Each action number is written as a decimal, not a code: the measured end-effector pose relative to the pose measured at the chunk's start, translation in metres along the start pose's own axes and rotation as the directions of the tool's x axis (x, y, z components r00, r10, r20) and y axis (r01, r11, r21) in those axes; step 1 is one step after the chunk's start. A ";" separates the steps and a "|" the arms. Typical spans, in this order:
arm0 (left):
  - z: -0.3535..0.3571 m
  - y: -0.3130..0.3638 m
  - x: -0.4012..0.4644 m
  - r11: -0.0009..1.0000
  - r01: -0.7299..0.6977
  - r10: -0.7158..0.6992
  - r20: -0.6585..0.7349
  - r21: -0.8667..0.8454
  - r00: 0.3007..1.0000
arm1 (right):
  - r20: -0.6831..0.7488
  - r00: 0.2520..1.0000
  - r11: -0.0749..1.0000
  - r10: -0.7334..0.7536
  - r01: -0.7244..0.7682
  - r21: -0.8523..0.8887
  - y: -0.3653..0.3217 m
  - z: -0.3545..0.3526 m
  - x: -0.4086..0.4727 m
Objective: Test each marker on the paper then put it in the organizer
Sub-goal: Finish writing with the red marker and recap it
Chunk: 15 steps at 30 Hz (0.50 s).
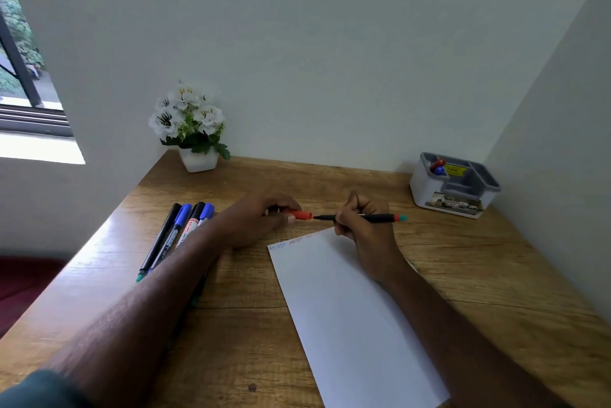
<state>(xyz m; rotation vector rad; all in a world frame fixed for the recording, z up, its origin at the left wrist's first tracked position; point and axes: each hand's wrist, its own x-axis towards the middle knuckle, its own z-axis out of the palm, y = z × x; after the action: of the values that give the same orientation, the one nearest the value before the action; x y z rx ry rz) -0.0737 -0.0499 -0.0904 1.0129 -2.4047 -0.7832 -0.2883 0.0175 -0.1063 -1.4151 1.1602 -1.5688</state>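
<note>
Paper [347, 301] reads "ABCDEF"; right hand [360, 225] grips marker [377, 217], left hand [264, 214] pinches its red cap [302, 216]

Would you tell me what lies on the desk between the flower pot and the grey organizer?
In the head view, nothing stands between the flower pot and the organizer: that stretch along the wall is bare wooden desk. Both hands and the paper sit nearer the person.

You get soft daylight from the black-framed window [20, 77] at your left; its white sill [39, 149] is blown out, glare streaks the brown wooden desk [109, 235], and wide-angle distortion bends the edges.
</note>
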 end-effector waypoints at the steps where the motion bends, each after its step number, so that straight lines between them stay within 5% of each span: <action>1: 0.000 0.000 0.000 1.000 -0.003 0.003 0.004 0.001 1.000 | 0.006 1.000 1.000 0.000 0.000 -0.001 0.000 0.000 0.000; 15: 0.002 0.012 -0.001 0.992 -0.122 0.123 0.025 -0.030 0.992 | 0.122 0.991 0.998 0.050 -0.047 -0.029 -0.001 0.004 -0.003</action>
<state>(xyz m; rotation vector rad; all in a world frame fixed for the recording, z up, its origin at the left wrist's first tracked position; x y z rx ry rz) -0.0808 -0.0418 -0.0845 0.8396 -2.4444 -0.7894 -0.2836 0.0204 -0.1063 -1.4684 1.1371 -1.4172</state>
